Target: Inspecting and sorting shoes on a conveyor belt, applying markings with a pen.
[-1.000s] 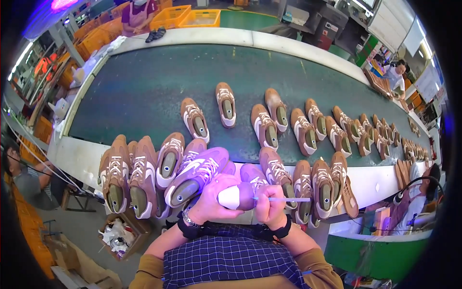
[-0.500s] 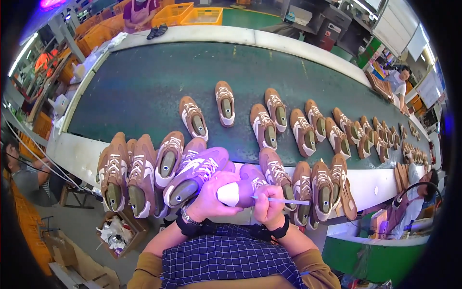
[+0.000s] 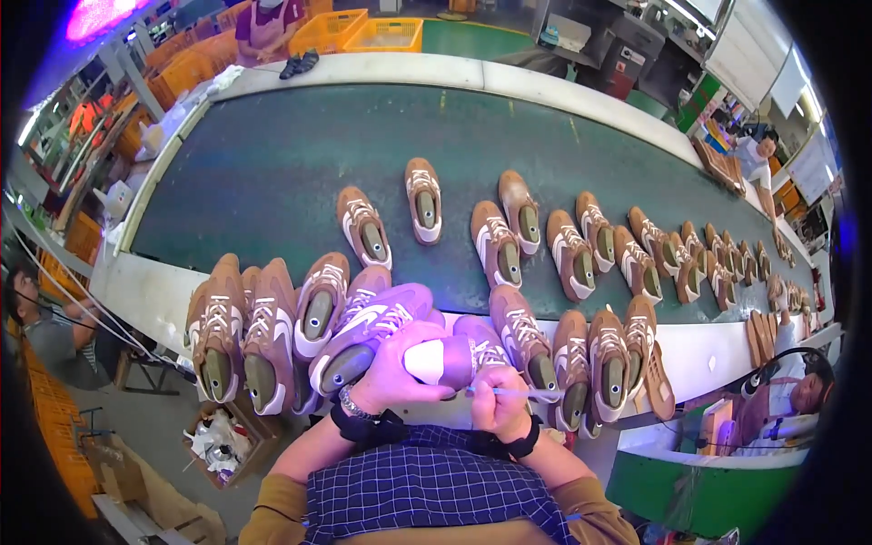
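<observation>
1. From my end of the feed, I can make out no readable words or numbers.
2. On the brown shoes [image 3: 263, 318] I see a pale curved side mark [image 3: 365, 318], a plain shape in which I find no letters.
3. On the heel ends of the foot forms [image 3: 352, 363] inside them I pick out small round spots [image 3: 337, 380], too tiny for me to read.
4. On the dark machine [image 3: 638, 38] at the back sits a small pale label [image 3: 632, 55], illegible to me.
5. The pale board [image 3: 811, 173] at far right is too blurred for me to read.
</observation>
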{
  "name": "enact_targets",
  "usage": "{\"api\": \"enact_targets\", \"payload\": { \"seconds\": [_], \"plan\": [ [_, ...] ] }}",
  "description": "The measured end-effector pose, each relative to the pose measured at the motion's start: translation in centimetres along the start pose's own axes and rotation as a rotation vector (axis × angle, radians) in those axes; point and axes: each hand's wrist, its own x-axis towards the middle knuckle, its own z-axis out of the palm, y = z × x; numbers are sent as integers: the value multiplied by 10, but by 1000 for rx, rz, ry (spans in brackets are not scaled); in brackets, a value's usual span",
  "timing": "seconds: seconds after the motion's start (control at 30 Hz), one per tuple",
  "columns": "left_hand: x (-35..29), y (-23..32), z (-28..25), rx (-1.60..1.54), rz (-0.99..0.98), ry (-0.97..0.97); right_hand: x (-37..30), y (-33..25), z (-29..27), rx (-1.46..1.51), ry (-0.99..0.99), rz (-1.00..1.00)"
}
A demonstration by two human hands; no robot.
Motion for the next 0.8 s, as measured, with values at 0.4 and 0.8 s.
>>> {"api": "enact_targets", "payload": {
  "seconds": [0.4, 0.8],
  "plan": [
    [16, 0, 7, -106, 10, -263, 6, -9, -14, 486, 224, 382],
    [17, 5, 14, -143, 16, -277, -1, -14, -25, 520, 268, 453]
  ]
}}
